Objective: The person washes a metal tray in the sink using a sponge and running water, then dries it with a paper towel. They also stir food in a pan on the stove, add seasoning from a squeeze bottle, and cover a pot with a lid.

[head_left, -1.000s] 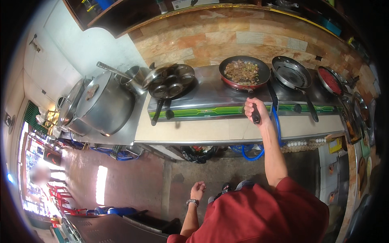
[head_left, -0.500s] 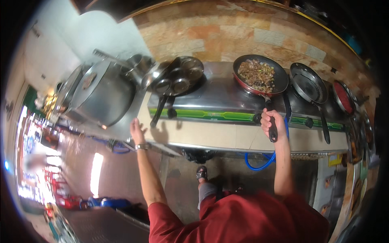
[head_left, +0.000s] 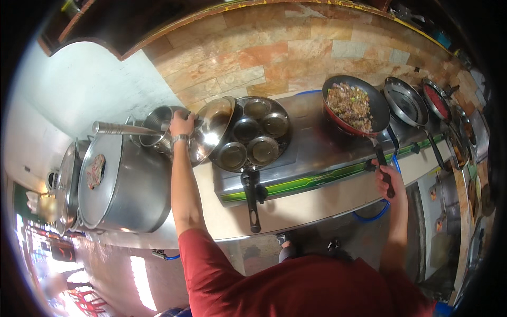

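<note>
My left hand (head_left: 182,126) reaches to the far left and closes at the dark knob of a shiny metal lid (head_left: 215,124); the fingertips are partly hidden. The lid stands tilted against a round pan with several cup-shaped hollows (head_left: 245,128), its black handle toward me. At the right, my right hand (head_left: 390,182) is around the black handle of a red frying pan (head_left: 377,103), more loosely than before. In that pan lies a browned, chopped food mixture (head_left: 349,107) with green and purplish bits. The pan rests on the steel gas stove (head_left: 301,142).
A large lidded metal pot (head_left: 138,182) stands at the left, with smaller metal pots (head_left: 158,119) and a long metal handle (head_left: 127,128) behind it. Right of the frying pan are a dark skillet (head_left: 406,103) and a pan with red contents (head_left: 435,101). A blue hose (head_left: 372,215) hangs below.
My left hand has moved up from the counter's front edge to the lid. My right hand's grip on the frying pan handle has loosened. The view has shifted left.
</note>
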